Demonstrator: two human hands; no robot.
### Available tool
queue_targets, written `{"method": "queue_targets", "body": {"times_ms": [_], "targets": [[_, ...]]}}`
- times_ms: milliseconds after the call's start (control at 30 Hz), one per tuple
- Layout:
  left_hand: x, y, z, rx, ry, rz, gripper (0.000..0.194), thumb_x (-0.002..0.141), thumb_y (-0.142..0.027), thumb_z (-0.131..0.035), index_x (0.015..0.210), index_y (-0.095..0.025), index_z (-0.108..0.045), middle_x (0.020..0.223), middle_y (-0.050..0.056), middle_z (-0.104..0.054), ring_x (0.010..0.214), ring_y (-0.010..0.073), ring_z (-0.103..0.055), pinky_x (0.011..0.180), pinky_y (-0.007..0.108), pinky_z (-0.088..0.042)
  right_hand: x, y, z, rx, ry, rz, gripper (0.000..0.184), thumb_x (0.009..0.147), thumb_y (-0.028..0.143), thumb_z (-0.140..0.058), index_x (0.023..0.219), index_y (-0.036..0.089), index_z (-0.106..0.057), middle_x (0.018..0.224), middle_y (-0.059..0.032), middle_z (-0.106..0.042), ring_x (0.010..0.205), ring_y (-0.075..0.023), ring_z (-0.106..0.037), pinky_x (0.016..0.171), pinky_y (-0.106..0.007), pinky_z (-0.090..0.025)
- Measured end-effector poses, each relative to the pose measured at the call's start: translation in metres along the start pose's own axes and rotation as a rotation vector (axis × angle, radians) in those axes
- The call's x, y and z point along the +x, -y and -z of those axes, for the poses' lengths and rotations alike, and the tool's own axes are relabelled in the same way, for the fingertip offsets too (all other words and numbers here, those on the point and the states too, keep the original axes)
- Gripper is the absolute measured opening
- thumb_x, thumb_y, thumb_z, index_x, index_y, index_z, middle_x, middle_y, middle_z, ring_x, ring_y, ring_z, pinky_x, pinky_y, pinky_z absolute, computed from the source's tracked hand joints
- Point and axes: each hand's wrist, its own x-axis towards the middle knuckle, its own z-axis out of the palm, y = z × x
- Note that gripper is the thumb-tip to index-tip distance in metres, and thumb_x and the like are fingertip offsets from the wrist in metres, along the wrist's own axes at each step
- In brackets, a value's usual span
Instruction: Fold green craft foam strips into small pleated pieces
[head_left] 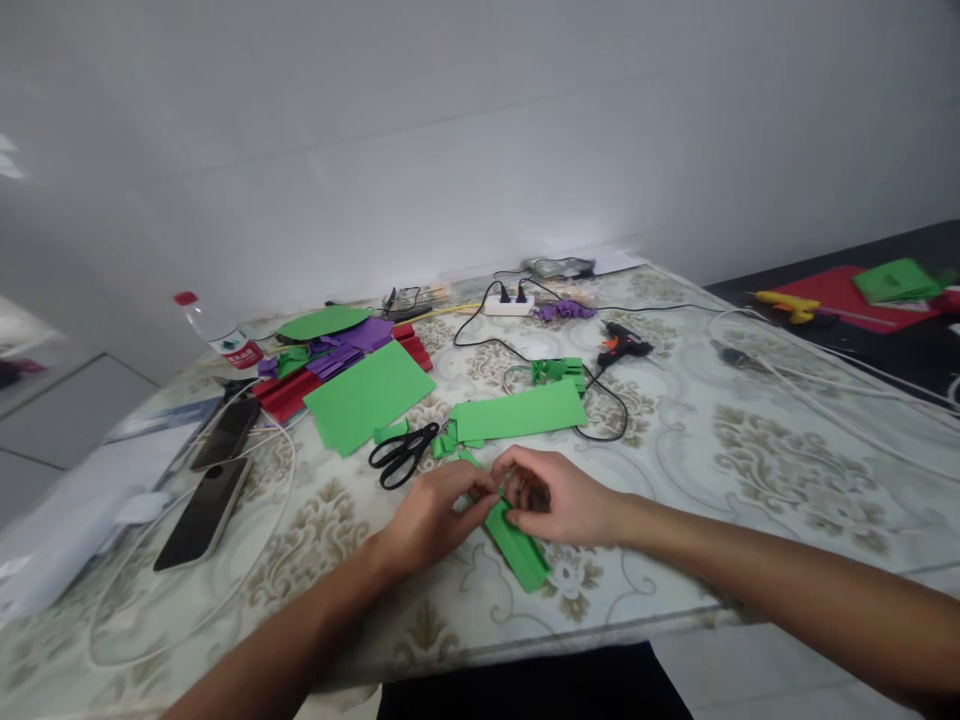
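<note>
A narrow folded strip of green paper [517, 550] lies slantwise near the table's front edge. My left hand [439, 505] pinches it from the left, thumb and forefinger together at its upper part. From the right, my right hand [562, 497] has its fingers curled onto the same strip, close to the left fingertips. Part of the strip is hidden under both hands. Just beyond them rests a wider green paper strip [521, 412], with small green scraps [446, 440] at its left end. Black-handled scissors [403, 455] lie to the left of these.
A black glue gun [624, 343] with its cord lies behind on the right, near a white power strip [510, 305]. Green sheets [371, 395] and purple and red paper are piled at left. Phones [204, 512], white cables and a bottle [217, 335] stand farther left.
</note>
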Motion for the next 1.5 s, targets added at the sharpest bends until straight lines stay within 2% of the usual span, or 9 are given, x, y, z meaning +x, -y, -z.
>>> {"method": "queue_targets", "body": {"times_ms": [167, 300, 900, 1067, 1233, 1500], "targets": [[-0.001, 0.001, 0.0, -0.002, -0.009, -0.008, 0.003, 0.092, -0.018, -0.062, 0.091, -0.018, -0.065, 0.084, 0.004, -0.071, 0.077, 0.0145, -0.066, 0.072, 0.025, -0.05, 0.0, -0.002, 0.0, 0.016, 0.009, 0.013, 0.035, 0.072, 0.011, -0.065, 0.104, 0.02, -0.056, 0.073, 0.0025, -0.062, 0.063, -0.0132, -0.06, 0.059, -0.023, -0.048], [-0.001, 0.001, -0.001, -0.005, -0.008, 0.001, 0.003, 0.092, -0.019, -0.062, 0.093, -0.018, -0.065, 0.085, 0.004, -0.071, 0.077, 0.0148, -0.066, 0.072, 0.026, -0.05, 0.0, -0.004, -0.002, 0.023, -0.031, -0.007, 0.035, 0.07, 0.006, -0.059, 0.102, 0.02, -0.058, 0.073, 0.0022, -0.062, 0.062, -0.012, -0.058, 0.056, -0.021, -0.044], [-0.001, -0.001, 0.001, 0.009, 0.013, 0.005, 0.006, 0.093, -0.02, -0.06, 0.094, -0.018, -0.066, 0.083, 0.003, -0.069, 0.076, 0.0148, -0.064, 0.071, 0.026, -0.049, 0.003, -0.013, -0.004, 0.086, -0.109, -0.074, 0.009, 0.074, 0.015, -0.065, 0.083, 0.017, -0.067, 0.066, 0.0015, -0.063, 0.059, -0.0117, -0.056, 0.057, -0.022, -0.045], [-0.001, -0.003, 0.002, -0.016, 0.022, 0.004, 0.007, 0.094, -0.02, -0.06, 0.095, -0.017, -0.066, 0.084, 0.004, -0.07, 0.078, 0.015, -0.064, 0.073, 0.026, -0.049, 0.004, -0.014, -0.004, 0.176, -0.11, -0.111, 0.008, 0.073, 0.016, -0.066, 0.081, 0.016, -0.067, 0.063, 0.0024, -0.061, 0.056, -0.0103, -0.052, 0.055, -0.021, -0.041], [-0.001, -0.008, 0.008, -0.071, 0.024, -0.024, 0.021, 0.094, -0.018, -0.058, 0.114, -0.018, -0.066, 0.095, 0.007, -0.072, 0.085, 0.0167, -0.066, 0.078, 0.028, -0.051, 0.007, -0.015, -0.001, 0.3, -0.115, -0.148, 0.011, 0.073, 0.02, -0.07, 0.081, 0.015, -0.066, 0.059, 0.0044, -0.056, 0.053, -0.0086, -0.047, 0.052, -0.02, -0.036], [0.0, -0.015, 0.014, -0.111, 0.066, -0.068, 0.029, 0.092, -0.016, -0.059, 0.12, -0.02, -0.065, 0.102, 0.01, -0.071, 0.095, 0.0217, -0.066, 0.085, 0.035, -0.052, 0.01, -0.01, 0.003, 0.48, -0.089, -0.155, 0.019, 0.07, 0.023, -0.079, 0.08, 0.014, -0.066, 0.071, 0.0004, -0.066, 0.063, -0.0101, -0.058, 0.058, -0.021, -0.042]]}}
